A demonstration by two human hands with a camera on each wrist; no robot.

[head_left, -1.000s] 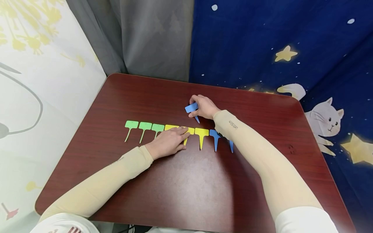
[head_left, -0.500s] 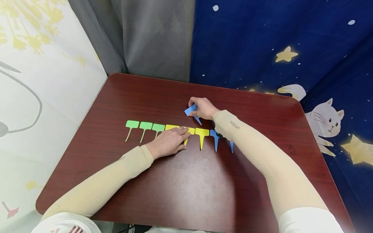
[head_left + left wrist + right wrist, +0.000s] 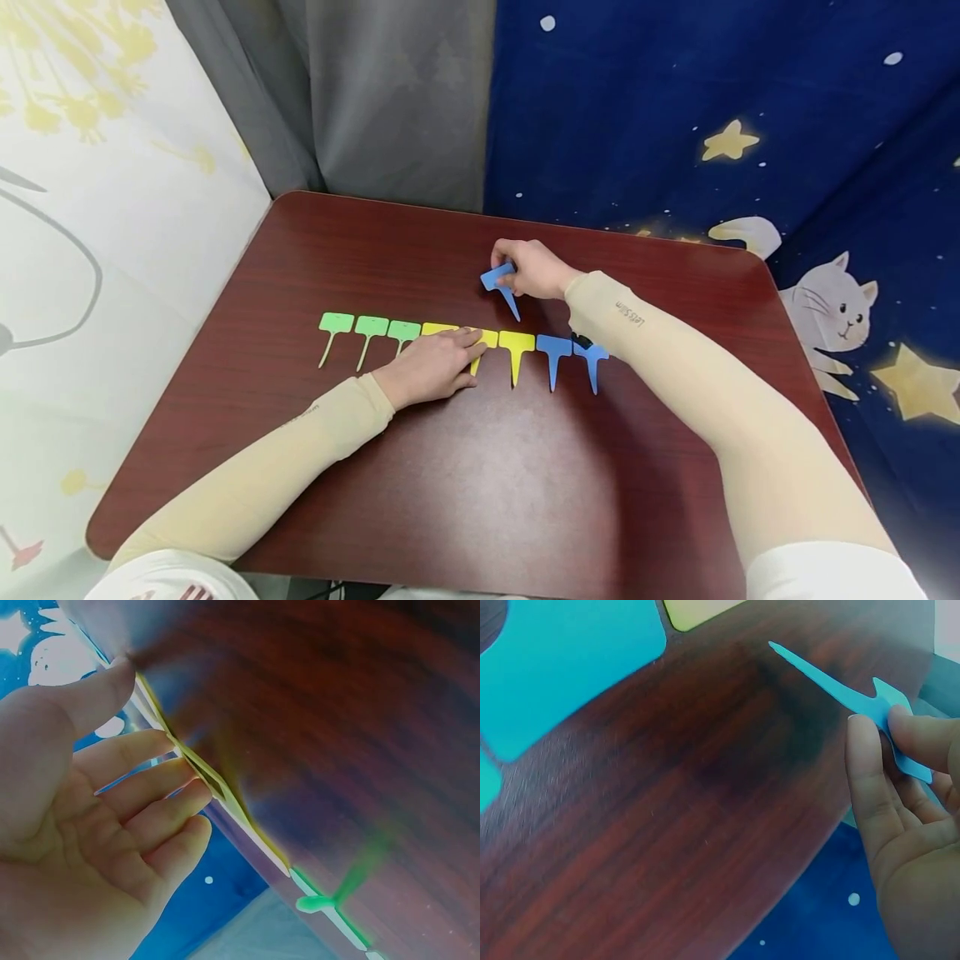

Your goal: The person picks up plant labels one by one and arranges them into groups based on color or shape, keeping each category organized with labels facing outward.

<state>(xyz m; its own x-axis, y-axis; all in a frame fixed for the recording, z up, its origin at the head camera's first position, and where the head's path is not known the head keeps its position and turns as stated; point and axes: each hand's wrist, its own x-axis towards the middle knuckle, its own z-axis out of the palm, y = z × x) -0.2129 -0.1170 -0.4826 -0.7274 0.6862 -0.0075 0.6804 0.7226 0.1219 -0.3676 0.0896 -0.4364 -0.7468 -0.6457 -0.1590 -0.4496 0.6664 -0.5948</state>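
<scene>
A row of T-shaped plant labels lies across the table. From left to right run green labels (image 3: 337, 323), yellow labels (image 3: 517, 343) and two blue labels (image 3: 554, 347). My left hand (image 3: 431, 367) rests with extended fingers on the yellow part of the row, covering some of it. Beyond the row, my right hand (image 3: 536, 268) pinches another blue plant label (image 3: 498, 277) between thumb and fingers. Its pointed stem slants toward the row. In the right wrist view the held label (image 3: 889, 705) sits between the thumb and fingers, its tip away from the hand.
The dark red wooden table (image 3: 465, 467) has rounded corners. Behind it hang a grey curtain (image 3: 405, 100) and a blue curtain (image 3: 600, 108) with stars and a cat. A white patterned wall covering (image 3: 150, 250) stands at the left.
My right hand has shifted slightly right with the blue plant label, whose stem now points more steeply down. The right forearm has swung right, uncovering the last blue label. My left hand stays put.
</scene>
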